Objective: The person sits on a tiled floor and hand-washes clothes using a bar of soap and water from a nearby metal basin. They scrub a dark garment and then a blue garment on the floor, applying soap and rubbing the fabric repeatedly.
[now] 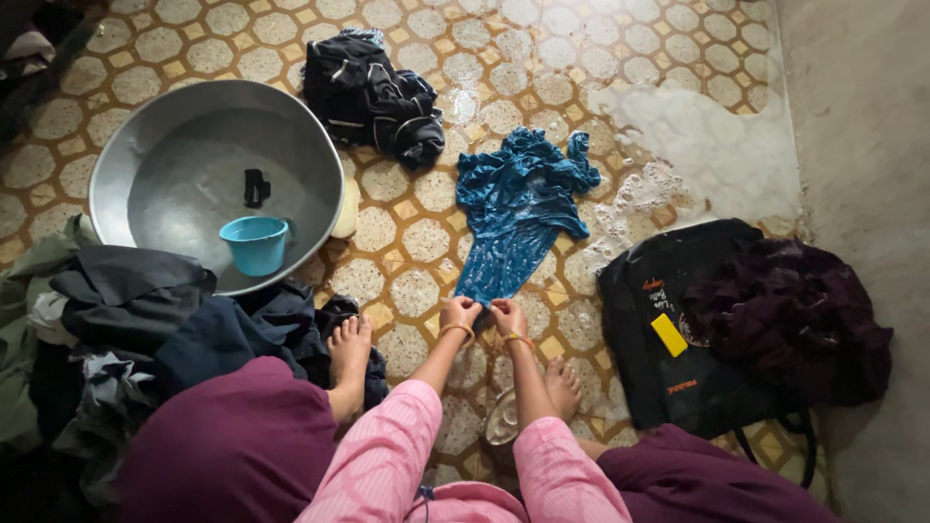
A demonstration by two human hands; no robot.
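- Large round metal basin (145, 145) on a patterned tiled floor (407, 261), upper left.
- Small light-blue plastic cup (256, 242) inside the basin, near its lower rim, beside a small dark item (256, 187) lying on the basin bottom.
- Crumpled black garment with thin white stripes (373, 92) on the tiles just right of the basin.
- Heap of dark blue, grey and green clothes (126, 320) at lower left, overlapping the basin's near edge.
- Patch of white soapy foam (697, 145) spread over the tiles at upper right.
- Black bag (668, 368) at right, a yellow rectangular bar (668, 334) resting on it.
- Dark maroon bundle of cloth (794, 315) on the bag's right side, against a plain grey wall (862, 116).
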